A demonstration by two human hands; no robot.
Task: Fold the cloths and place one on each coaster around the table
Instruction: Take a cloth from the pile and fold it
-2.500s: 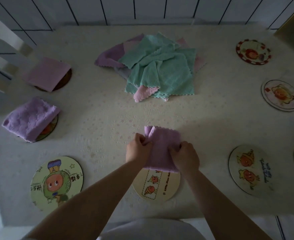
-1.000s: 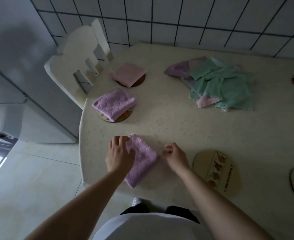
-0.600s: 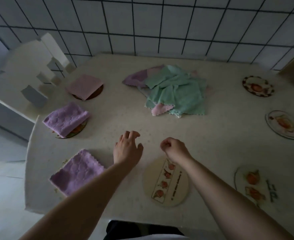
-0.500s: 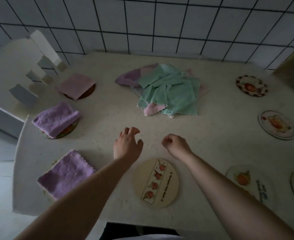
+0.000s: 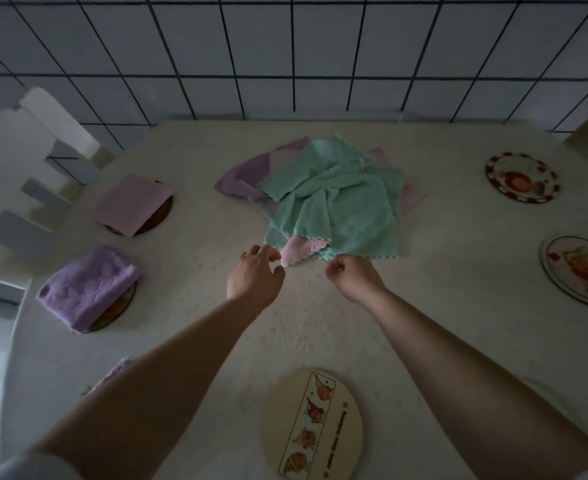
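Left hand (image 5: 255,276), fingers spread, nearest the pink corner (image 5: 301,249) of the pile (image 5: 330,199) mid-table; right hand (image 5: 353,276) curled, empty (just beside the green hem).

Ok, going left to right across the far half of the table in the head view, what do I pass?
Purple folded cloth → pink folded cloth → unfolded cloth pile → red-rimmed coaster → bare coaster at the right edge.
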